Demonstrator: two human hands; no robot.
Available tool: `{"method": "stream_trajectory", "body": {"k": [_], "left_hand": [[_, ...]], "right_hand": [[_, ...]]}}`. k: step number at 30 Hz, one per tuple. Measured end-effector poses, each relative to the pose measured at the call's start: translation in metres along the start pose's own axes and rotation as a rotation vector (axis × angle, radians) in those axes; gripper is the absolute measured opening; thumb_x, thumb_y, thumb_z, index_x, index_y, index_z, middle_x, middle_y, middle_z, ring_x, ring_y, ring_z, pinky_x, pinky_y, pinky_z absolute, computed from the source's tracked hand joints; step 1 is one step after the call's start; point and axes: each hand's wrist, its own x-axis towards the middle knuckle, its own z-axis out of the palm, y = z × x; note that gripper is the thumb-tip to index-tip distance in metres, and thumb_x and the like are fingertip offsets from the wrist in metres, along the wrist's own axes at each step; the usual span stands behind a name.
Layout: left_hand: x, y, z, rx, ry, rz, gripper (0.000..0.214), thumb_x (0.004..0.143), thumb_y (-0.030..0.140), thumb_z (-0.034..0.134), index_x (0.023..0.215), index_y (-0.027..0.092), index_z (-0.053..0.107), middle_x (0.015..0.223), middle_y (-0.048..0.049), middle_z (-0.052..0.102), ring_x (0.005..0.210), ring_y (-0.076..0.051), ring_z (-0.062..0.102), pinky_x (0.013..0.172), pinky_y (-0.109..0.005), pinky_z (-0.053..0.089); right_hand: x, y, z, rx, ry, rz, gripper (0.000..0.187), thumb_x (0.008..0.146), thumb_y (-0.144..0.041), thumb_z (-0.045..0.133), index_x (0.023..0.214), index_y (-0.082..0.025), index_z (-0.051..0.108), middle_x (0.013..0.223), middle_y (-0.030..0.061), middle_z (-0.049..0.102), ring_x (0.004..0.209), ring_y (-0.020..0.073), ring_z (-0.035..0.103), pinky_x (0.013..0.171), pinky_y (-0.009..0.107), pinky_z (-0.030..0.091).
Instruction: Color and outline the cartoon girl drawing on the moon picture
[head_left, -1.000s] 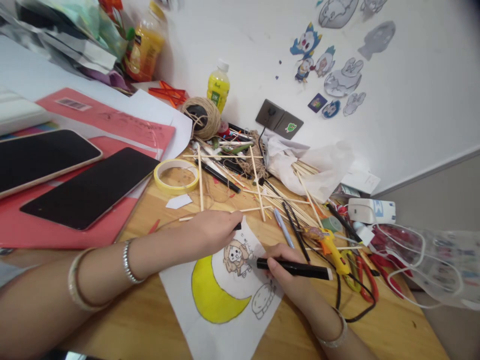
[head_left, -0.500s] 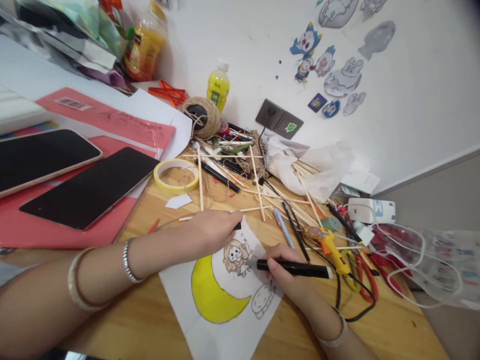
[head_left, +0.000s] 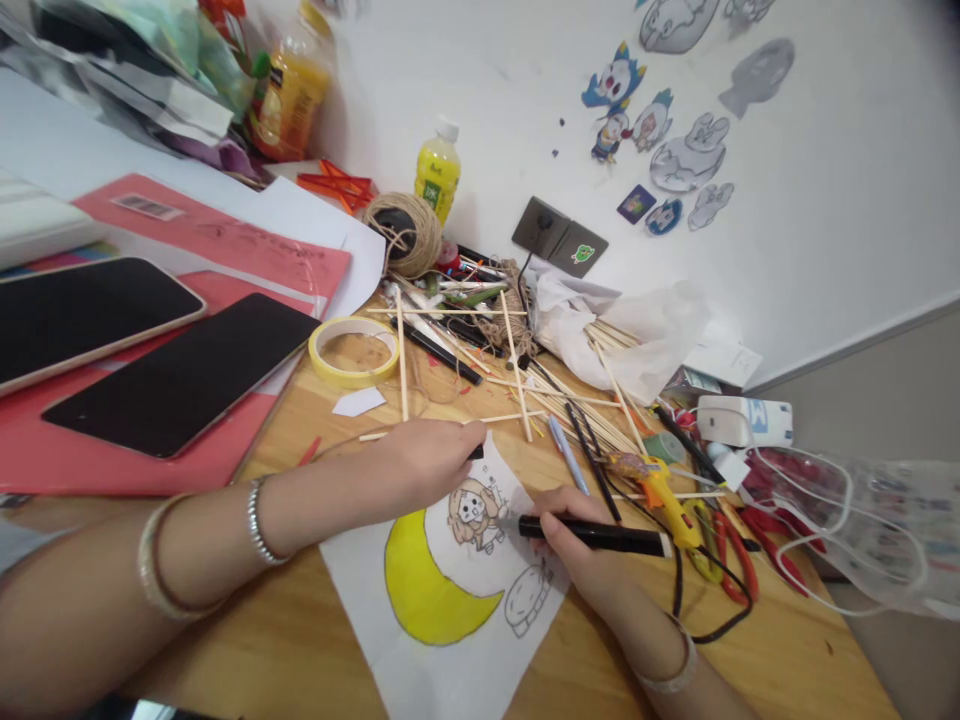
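A white sheet of paper (head_left: pixel 420 675) lies on the wooden table, bearing a yellow crescent moon (head_left: pixel 420 595), a small cartoon figure (head_left: pixel 472 515) and an uncoloured outline drawing (head_left: pixel 528 598). My right hand (head_left: pixel 574 555) is closed around a black marker (head_left: pixel 622 538), held nearly level, its tip pointing left at the figure; whether the tip touches the paper I cannot tell. Over the sheet's upper left edge, my left hand (head_left: pixel 427 462) is closed on a small black marker cap (head_left: pixel 477 452), mostly hidden by the fingers.
Yellow tape (head_left: pixel 354 378) and two phones (head_left: pixel 187 372) on red folders lie left. Behind the paper are thin wooden sticks (head_left: pixel 516 365), twine (head_left: pixel 420 235) and a blue pen (head_left: pixel 568 453). A yellow glue gun (head_left: pixel 667 505), its cord and scissors (head_left: pixel 731 560) lie right.
Both hands hold nearly the same pose. The marker has shifted very slightly to the right, and the whole view has moved a little.
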Motion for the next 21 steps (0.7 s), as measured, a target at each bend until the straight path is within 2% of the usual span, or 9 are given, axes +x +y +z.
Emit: {"method": "stream_trajectory", "body": {"k": [21], "left_hand": [[-0.0007, -0.0018, 0.0019, -0.012, 0.031, 0.014, 0.013, 0.086, 0.025, 0.043, 0.094, 0.02, 0.052, 0.084, -0.0069, 0.069, 0.074, -0.025, 0.067, 0.053, -0.03, 0.042]], "right_hand": [[0.001, -0.0017, -0.0006, 0.002, 0.002, -0.031, 0.018, 0.082, -0.022, 0.054, 0.065, -0.02, 0.06, 0.055, -0.0014, 0.06, 0.049, 0.0138, 0.057, 0.049, 0.023, 0.043]]}}
